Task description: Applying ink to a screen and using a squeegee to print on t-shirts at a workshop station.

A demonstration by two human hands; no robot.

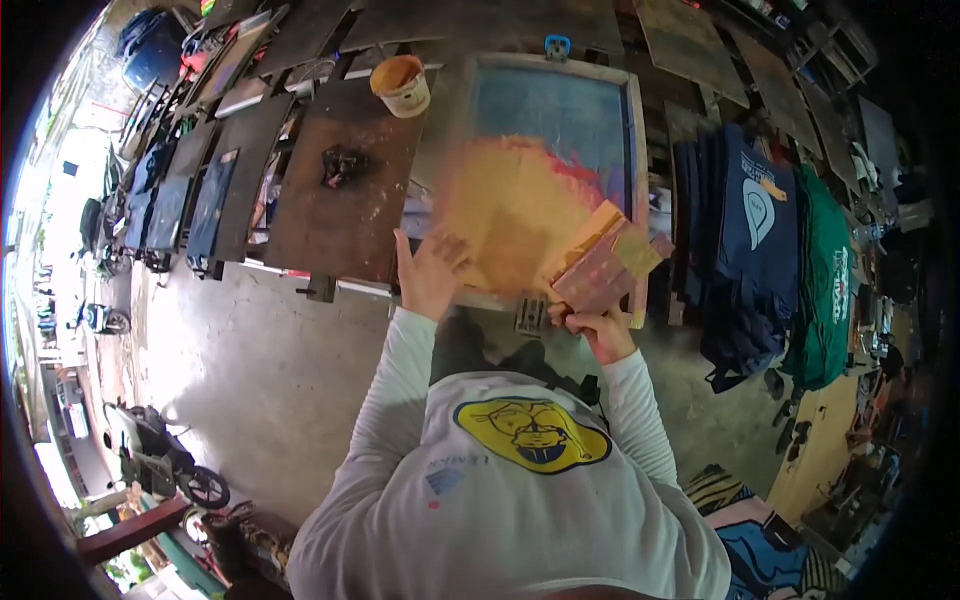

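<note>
A wooden-framed printing screen (pixel 633 120) lies in front of me, its mesh blue-grey at the far end and coated with yellow-orange over the near part. A red-pink streak runs along the border between the two colours. My right hand (pixel 602 332) is closed around a flat, ink-stained squeegee (pixel 600 272), tilted over the screen's near right corner. Yellow and orange smears cover the squeegee, and another flat yellowish piece overlaps its right end; I cannot tell if they are joined. Beside the screen's near left edge, my left hand (pixel 430 275) is open with fingers spread, holding nothing.
A white bucket (pixel 405 98) with orange stains stands on the brown board (pixel 345 225) to the left, near a dark crumpled lump (pixel 345 166). Metal clamps (pixel 531 315) sit at the screen's near edge. Navy shirts (pixel 750 230) and green shirts (pixel 822 290) hang at right.
</note>
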